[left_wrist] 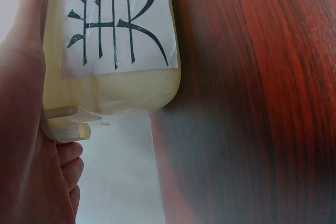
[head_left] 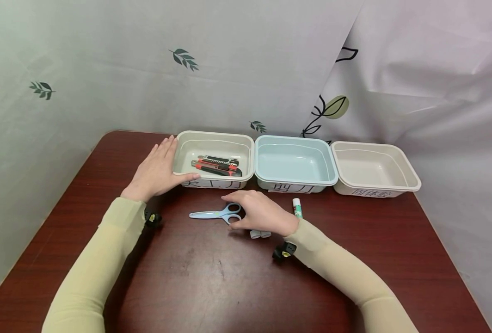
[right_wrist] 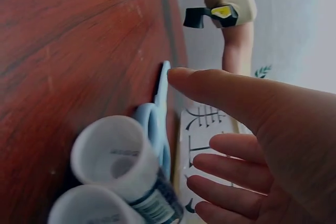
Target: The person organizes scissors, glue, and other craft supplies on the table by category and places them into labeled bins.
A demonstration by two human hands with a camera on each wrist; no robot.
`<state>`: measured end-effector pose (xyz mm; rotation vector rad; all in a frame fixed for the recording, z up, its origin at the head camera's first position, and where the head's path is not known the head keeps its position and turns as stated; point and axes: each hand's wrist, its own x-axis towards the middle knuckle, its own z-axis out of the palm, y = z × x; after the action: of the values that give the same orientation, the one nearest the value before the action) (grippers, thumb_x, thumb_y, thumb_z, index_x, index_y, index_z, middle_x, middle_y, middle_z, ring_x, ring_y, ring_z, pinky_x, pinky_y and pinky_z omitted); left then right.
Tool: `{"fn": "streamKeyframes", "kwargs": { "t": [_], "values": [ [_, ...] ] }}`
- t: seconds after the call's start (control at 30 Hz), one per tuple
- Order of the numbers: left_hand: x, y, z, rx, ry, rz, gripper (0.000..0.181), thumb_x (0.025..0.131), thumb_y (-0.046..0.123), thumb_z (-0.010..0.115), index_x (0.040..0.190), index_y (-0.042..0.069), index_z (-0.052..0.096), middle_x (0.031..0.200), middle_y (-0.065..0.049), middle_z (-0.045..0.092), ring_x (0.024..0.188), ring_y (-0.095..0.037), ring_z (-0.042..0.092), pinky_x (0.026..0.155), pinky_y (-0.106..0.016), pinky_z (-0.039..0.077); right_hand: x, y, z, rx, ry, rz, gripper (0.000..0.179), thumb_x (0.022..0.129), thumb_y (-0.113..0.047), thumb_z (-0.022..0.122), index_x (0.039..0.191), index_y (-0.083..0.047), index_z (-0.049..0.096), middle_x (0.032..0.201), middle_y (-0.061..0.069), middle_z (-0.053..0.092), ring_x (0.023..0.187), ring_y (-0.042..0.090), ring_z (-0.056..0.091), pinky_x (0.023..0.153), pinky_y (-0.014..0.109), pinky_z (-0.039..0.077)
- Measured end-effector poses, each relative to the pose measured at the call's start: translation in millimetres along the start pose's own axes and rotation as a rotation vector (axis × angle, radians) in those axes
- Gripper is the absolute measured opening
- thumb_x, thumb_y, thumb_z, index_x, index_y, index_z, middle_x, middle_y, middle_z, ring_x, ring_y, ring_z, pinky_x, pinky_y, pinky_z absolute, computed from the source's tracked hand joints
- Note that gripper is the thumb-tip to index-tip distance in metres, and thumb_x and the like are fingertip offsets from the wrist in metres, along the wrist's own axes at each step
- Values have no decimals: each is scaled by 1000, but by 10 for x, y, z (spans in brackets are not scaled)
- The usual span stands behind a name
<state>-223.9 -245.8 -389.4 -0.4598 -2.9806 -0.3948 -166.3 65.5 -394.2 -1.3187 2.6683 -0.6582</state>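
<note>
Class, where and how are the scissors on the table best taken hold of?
Probably by the handles, from above and the right: the scissors lie flat, blades pointing left, and the right hand is at the handle end, where the open loops should offer fingers an easy hold.

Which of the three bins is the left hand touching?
The left bin, with cutters inside: the left hand rests against its rim. The blue bin and right bin stand clear of that hand.
</note>
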Motion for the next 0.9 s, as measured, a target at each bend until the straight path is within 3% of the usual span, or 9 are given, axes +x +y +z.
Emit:
{"fn": "streamKeyframes", "kwargs": {
  "t": [0.47,0.9],
  "values": [
    [-1,-8,8,1,-1,-3,124,83,80,60,159,-8,15,165,-25,15,153,-36,12,125,-45,5,53,80,70,-25,-87,31,58,83,-23,84,134,-3,65,131,5,65,115,14,61,97,30,50],
    [-1,3,-5,1,-2,-2,124,84,79,60,159,-8,15,165,-26,16,153,-36,12,124,-47,7,124,90,43,-51,-108,26,55,78,-21,84,128,-4,70,120,4,69,104,13,63,90,29,52]
  ]
}}
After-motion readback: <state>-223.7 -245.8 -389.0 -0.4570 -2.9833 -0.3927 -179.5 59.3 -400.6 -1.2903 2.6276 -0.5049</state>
